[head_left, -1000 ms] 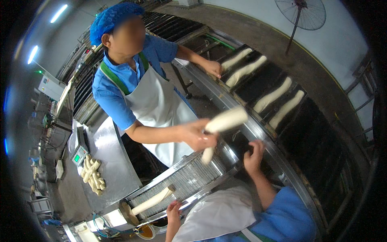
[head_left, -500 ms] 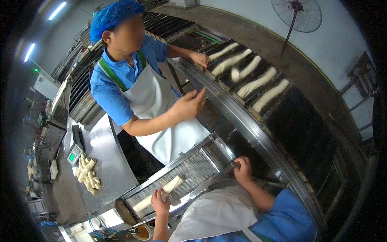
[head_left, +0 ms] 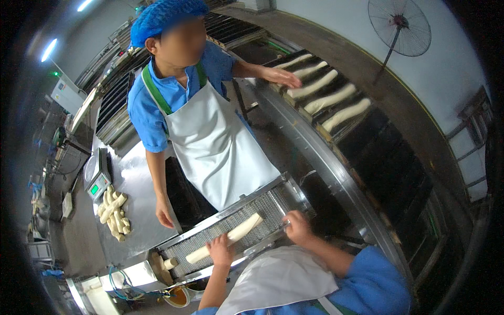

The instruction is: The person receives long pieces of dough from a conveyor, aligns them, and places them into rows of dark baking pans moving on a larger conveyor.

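Note:
A long pale dough roll point(head_left: 247, 226) lies aslant on the metal mesh conveyor point(head_left: 273, 202) before me. My left hand point(head_left: 221, 251) is closed over its middle, the fingers reaching across to the far side. Past the roll's right end, my right hand point(head_left: 298, 229) hangs over the conveyor's near right edge, fingers half bent and somewhat blurred, with nothing seen in them. The end of a second dough roll point(head_left: 170, 263) shows at the conveyor's left mouth.
Opposite stands a co-worker in a white apron point(head_left: 218, 147), one hand point(head_left: 283, 77) over dough rolls in dark trays point(head_left: 380, 137), the other arm hanging. Left are a steel table point(head_left: 142, 210), a dough pile point(head_left: 113, 212) and a scale point(head_left: 98, 181). A tub point(head_left: 178, 297) sits below.
My left hand and its dough roll have shifted right along the conveyor. My right hand came in leftward. A second roll's end appeared. The co-worker's near arm dropped; a tray's bent dough now lies straight.

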Action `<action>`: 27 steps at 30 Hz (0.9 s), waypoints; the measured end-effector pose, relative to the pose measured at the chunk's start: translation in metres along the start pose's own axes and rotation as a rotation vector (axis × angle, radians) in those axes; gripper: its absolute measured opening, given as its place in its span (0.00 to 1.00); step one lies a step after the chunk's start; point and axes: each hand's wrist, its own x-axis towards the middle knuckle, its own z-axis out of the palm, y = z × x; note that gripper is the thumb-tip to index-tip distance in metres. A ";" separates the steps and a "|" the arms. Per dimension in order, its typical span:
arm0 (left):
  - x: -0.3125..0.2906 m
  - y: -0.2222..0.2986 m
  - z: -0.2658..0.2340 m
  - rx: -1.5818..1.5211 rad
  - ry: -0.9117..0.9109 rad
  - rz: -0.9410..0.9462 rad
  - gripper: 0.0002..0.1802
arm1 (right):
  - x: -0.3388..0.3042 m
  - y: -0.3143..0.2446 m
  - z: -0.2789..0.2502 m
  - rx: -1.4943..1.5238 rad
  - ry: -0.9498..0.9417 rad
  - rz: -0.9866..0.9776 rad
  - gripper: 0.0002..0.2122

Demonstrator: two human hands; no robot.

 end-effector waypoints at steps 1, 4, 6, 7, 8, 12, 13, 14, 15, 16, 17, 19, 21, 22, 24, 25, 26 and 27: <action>0.002 0.006 0.000 -0.003 0.005 -0.010 0.32 | 0.008 -0.016 0.003 -0.033 -0.111 -0.078 0.13; 0.006 0.022 -0.003 -0.131 -0.013 0.153 0.30 | 0.020 -0.044 0.024 -0.122 -0.292 -0.210 0.19; 0.004 0.026 -0.008 -0.256 -0.100 0.240 0.30 | 0.023 -0.050 0.033 -0.176 -0.367 -0.270 0.22; 0.002 0.022 -0.005 -0.223 -0.083 0.274 0.28 | 0.025 -0.051 0.037 -0.291 -0.478 -0.350 0.22; -0.005 0.019 -0.004 -0.224 -0.083 0.268 0.28 | 0.026 -0.052 0.039 -0.407 -0.587 -0.429 0.22; -0.030 0.002 0.013 -0.248 0.067 0.327 0.31 | 0.038 -0.060 0.039 -0.701 -0.895 -0.306 0.16; -0.036 -0.001 0.013 -0.232 0.076 0.261 0.31 | 0.033 -0.055 0.041 -0.698 -0.900 -0.306 0.16; -0.041 -0.004 0.013 -0.217 0.085 0.195 0.31 | 0.027 -0.047 0.041 -0.675 -0.799 -0.327 0.13; -0.043 -0.009 0.016 -0.177 0.080 0.151 0.30 | 0.022 -0.039 0.040 -0.651 -0.697 -0.346 0.11; -0.043 -0.012 0.014 -0.181 0.082 0.146 0.30 | 0.021 -0.036 0.038 -0.653 -0.701 -0.351 0.11; -0.044 -0.014 0.011 -0.145 0.059 0.130 0.30 | 0.020 -0.034 0.036 -0.656 -0.689 -0.316 0.10; -0.044 -0.016 0.005 -0.104 0.049 0.142 0.28 | 0.022 -0.032 0.031 -0.677 -0.687 -0.243 0.12; -0.040 -0.011 -0.002 -0.099 0.022 0.135 0.27 | 0.023 -0.028 0.028 -0.699 -0.698 -0.216 0.13; -0.040 -0.009 -0.006 -0.089 -0.010 0.128 0.25 | 0.024 -0.028 0.025 -0.714 -0.712 -0.185 0.15; -0.034 -0.013 -0.003 -0.035 -0.053 0.136 0.23 | 0.023 -0.031 0.019 -0.701 -0.728 -0.170 0.17; -0.031 -0.013 -0.003 0.020 -0.091 0.151 0.21 | 0.023 -0.033 0.016 -0.702 -0.779 -0.148 0.16; -0.030 -0.012 -0.003 0.018 -0.091 0.151 0.21 | 0.023 -0.035 0.014 -0.702 -0.830 -0.126 0.15; -0.031 -0.012 -0.004 0.001 -0.137 0.136 0.20 | 0.023 -0.034 0.013 -0.704 -0.832 -0.127 0.15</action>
